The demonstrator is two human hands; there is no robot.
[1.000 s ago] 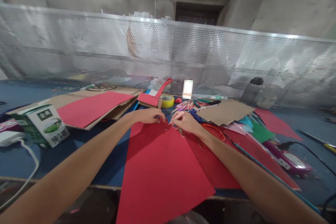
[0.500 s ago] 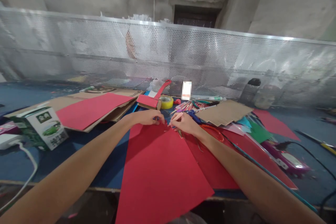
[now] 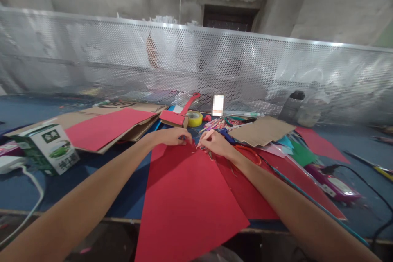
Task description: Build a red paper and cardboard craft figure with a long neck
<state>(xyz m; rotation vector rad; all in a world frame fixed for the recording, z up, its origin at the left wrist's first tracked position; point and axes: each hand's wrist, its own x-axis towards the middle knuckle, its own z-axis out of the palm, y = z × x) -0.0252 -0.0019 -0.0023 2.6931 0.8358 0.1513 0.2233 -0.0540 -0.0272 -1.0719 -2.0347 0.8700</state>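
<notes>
A large red sheet of paper (image 3: 187, 200) lies in front of me, its near end hanging past the table edge. At its far edge my left hand (image 3: 176, 136) is closed, with bent fingers pressing on the paper. My right hand (image 3: 216, 144) pinches a slim pale-pink pen-like stick (image 3: 208, 134), its lower end close to the paper's far edge and beside my left fingertips. Small scraps lie on the sheet between the hands. Another red sheet (image 3: 254, 200) is under my right forearm.
Beyond the hands are a yellow tape roll (image 3: 195, 119), a red-covered roller-like piece (image 3: 173, 117) and several pencils (image 3: 225, 123). Cardboard (image 3: 264, 131) lies right; a green-white carton (image 3: 50, 147) stands left. A perforated metal screen (image 3: 184, 57) closes off the back.
Both hands stay almost in place at the far edge of the red paper. The right fingers shift only slightly; the view tilts a little.
</notes>
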